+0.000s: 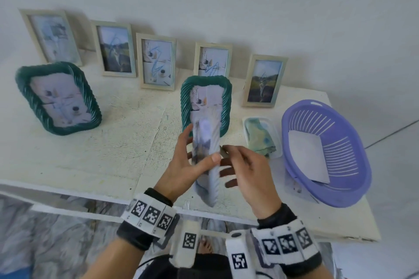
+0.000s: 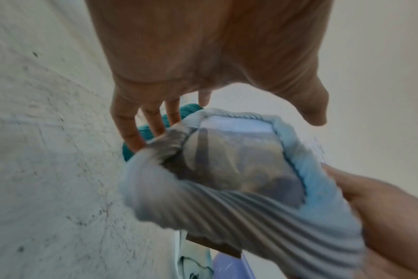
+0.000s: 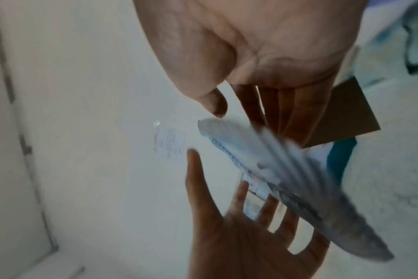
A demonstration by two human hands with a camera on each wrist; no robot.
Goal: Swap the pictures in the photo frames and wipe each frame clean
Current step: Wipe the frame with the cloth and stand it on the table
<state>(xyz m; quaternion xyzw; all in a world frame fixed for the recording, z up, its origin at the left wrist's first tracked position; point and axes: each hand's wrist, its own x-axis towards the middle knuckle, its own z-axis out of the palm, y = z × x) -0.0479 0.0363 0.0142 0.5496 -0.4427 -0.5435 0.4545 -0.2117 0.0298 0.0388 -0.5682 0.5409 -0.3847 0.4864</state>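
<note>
head view: we see a pale blue ribbed-edge photo frame [image 1: 207, 161], blurred, held upright above the white table [image 1: 113, 142], in front of a dark green ribbed frame [image 1: 205, 88]. our left hand [image 1: 192, 165] pinches it, thumb across the front. our right hand [image 1: 247, 170] sits behind it; whether it grips we cannot tell here.
left wrist view: the left hand's fingers [image 2: 131, 130] reach straight behind the frame's far edge, thumb lifted; a landscape picture [image 2: 239, 166] shows through the glazing.
right wrist view: the right hand's fingers [image 3: 274, 113] lie straight along the frame's back, beside a brown backing board [image 3: 341, 117].
doing it well: we judge the back should be turned fully toward us, edges pinched rather than glass, and the board slid out squarely.
nearby: a stained cloth in a clear tub [image 1: 260, 136] for wiping, and a purple basket [image 1: 353, 165].
</note>
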